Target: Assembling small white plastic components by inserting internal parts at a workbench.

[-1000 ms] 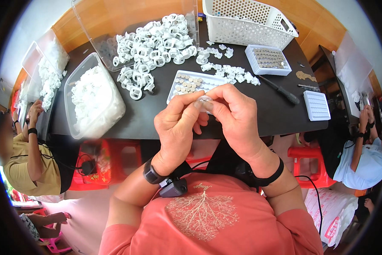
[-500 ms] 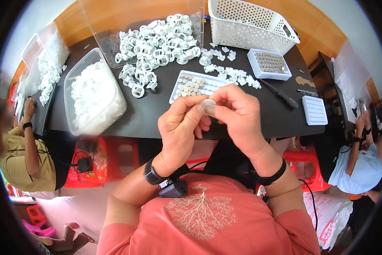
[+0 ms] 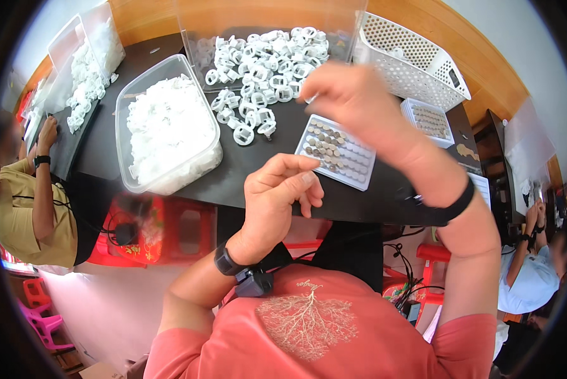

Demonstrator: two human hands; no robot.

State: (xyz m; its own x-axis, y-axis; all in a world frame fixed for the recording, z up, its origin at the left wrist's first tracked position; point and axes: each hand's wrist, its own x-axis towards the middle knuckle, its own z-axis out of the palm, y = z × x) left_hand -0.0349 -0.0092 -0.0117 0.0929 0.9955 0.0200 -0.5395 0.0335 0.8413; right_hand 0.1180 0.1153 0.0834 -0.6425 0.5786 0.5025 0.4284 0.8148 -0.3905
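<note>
Near the table's front edge my left hand (image 3: 277,192) is loosely curled, thumb and forefinger apart, with nothing visible between them. Raised beyond the pale tray (image 3: 358,182), my right hand (image 3: 353,95) is smeared by motion. Its fingertips pinch a small white plastic part (image 3: 312,98), mostly hidden, whose exact kind I cannot make out. Rows of small round metal discs (image 3: 324,142) fill much of the tray's left side, while bare recesses show at its right. Just left of my right hand spreads a heap of white ring-shaped plastic parts (image 3: 258,82).
A clear tub of white parts (image 3: 215,148) stands left of the heap. Behind the heap rises a clear bin (image 3: 264,16). At the back right are a white perforated basket (image 3: 416,69) and stacked trays of discs (image 3: 427,121). People work at both sides.
My hands have parted. My right hand has moved up and away with a small white part, while my left stays near the table's edge and has loosened. The view has shifted.
</note>
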